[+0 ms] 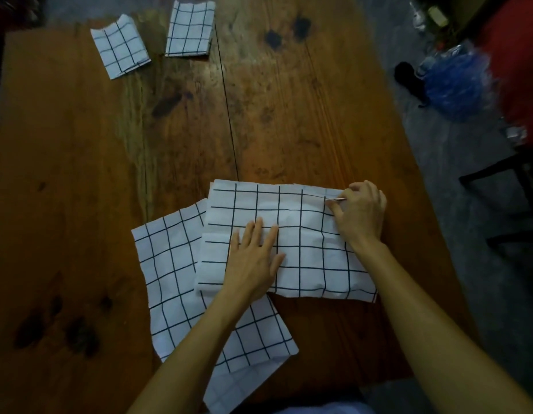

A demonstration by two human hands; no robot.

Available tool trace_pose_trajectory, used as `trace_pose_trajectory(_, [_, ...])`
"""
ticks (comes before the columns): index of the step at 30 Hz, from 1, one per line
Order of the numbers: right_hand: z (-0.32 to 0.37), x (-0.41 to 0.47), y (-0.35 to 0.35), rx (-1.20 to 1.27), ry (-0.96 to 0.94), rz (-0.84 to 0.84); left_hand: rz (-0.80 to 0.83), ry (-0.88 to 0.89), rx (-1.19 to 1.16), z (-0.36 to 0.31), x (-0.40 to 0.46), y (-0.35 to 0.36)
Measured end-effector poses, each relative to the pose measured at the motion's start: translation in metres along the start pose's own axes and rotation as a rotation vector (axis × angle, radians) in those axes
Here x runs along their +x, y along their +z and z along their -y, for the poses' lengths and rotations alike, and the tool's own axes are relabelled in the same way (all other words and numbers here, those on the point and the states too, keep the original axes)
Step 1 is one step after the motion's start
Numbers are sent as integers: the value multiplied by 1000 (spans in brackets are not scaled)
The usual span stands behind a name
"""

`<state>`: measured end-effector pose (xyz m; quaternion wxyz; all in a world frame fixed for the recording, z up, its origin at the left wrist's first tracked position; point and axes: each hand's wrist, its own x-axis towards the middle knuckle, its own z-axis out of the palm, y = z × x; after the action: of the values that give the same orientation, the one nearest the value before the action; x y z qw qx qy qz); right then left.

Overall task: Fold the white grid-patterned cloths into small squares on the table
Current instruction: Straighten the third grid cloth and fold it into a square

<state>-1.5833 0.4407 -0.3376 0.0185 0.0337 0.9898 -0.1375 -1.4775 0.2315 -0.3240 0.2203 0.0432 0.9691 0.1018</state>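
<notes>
Wood: brown plank worktop point(289, 115), dark knots and stains, a seam running from far to near.
Cloth in work: white grid-patterned cloth point(304, 264), folded into a wide rectangle, lying flat at the near centre-right of the worktop.
Cloth under it: a second grid cloth point(175, 279), spread out, its right part covered by the folded one; its near corner hangs over the worktop's near edge.
Finished pieces: two small folded cloths at the far left, left one point(120, 46) turned askew, right one point(190, 28) just beside it, apart, at the far edge.
Left hand point(253, 261): fingers straight and spread, palm pressed flat on the left half of the folded cloth.
Right hand point(361, 210): fingers curled, pinching the cloth's far right corner.
Hands: apart, both on the same cloth.
Containers: none made out.
Floor, right: grey, with a crumpled blue plastic bag point(456, 79), a red mass point(516, 61) and dark chair legs point(498, 171); blurred.
</notes>
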Motion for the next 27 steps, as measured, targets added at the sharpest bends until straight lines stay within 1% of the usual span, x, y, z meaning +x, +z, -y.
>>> trace_pose_trajectory(5, [1,6,2,20,59,52,13,-14,-9,-2,12,7])
trace_pose_trajectory(7, [1,-1,1,47,77,42,17,-18,3,-1,14,11])
trace_pose_trajectory(10, [0,-25,-6,83,45,-43,-48,-11,-17,-1,14,14])
trace_pose_trajectory(13, [7,-69,-5,125,-59,-81,-146,18,-36,-6,8,15])
trace_pose_trajectory(14, [11,-86,-2,133,-110,-54,-157,30,-39,-8,6,17])
trace_pose_trajectory(16, [17,-118,8,126,-202,97,-142,46,-40,-9,0,23])
trace_pose_trajectory(18, [13,-140,20,75,-211,267,-116,32,-35,-3,-3,30])
trace_pose_trajectory(19, [6,-146,24,41,-182,316,-110,21,-32,3,-4,33])
trace_pose_trajectory(24, [-29,-151,23,-59,-103,357,-124,-9,-16,34,-7,41])
trace_pose_trajectory(27, [-34,-154,18,-95,-54,317,-165,10,-35,36,-9,40])
